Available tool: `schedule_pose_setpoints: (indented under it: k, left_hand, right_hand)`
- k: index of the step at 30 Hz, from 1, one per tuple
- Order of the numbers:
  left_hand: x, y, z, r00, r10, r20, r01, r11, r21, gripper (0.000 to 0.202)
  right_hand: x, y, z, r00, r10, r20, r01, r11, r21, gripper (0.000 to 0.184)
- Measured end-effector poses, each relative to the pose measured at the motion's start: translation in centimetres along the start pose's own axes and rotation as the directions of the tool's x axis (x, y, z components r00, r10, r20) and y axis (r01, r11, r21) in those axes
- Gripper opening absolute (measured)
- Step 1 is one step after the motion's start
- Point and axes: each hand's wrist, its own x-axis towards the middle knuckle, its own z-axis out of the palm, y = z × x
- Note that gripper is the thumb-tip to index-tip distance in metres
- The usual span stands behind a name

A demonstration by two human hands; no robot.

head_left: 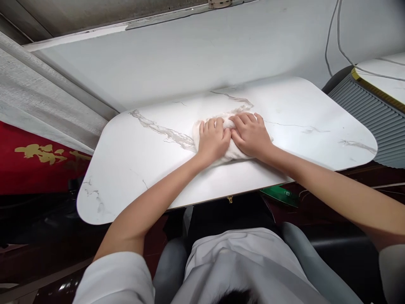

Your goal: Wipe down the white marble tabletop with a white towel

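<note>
A white, soft-looking towel [234, 151] lies bunched in a thick bundle near the middle of the white marbled table [133, 164]. My left hand [212, 139] rests on its left side, fingers bent over the top. On the right part of the bundle is my right hand [252, 134], its fingers likewise curled over the fabric. The two thumbs nearly meet at the middle of the towel. Much of the towel is hidden under my palms.
A pale wall [190, 63] stands behind the table. To the left hang a light curtain [47, 88] and a red cloth with gold marks [38, 160]. At the right are a grey ribbed panel [373, 122] and loose cables [338, 38]. Something green [281, 195] shows below the table's front edge.
</note>
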Motion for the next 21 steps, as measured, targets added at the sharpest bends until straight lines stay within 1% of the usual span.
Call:
schedule_pose_setpoints:
  k: [5,9,15,21]
  left_hand:
    - [5.5,-1.9,0.9,0.996,-0.025,-0.085,0.021,0.998,-0.054,0.02]
    - [8.7,-3.0,1.5,0.991,-0.027,-0.128,0.019,0.998,-0.064,0.019]
    - [12.1,-3.8,2.5,0.986,-0.047,-0.16,0.036,0.997,-0.073,0.02]
    - [14.8,-4.1,3.2,0.98,-0.082,-0.182,0.068,0.994,-0.083,0.019]
  right_hand:
    - [5.5,1.9,2.2,1.0,0.019,0.002,-0.019,0.999,0.027,0.04]
    - [8.8,3.4,3.6,1.0,0.025,-0.004,-0.024,0.999,0.04,0.04]
    - [12.1,5.4,5.0,0.999,0.026,-0.028,-0.024,0.998,0.06,0.038]
    - [14.6,6.8,5.5,0.999,0.031,-0.006,-0.031,0.997,0.072,0.036]
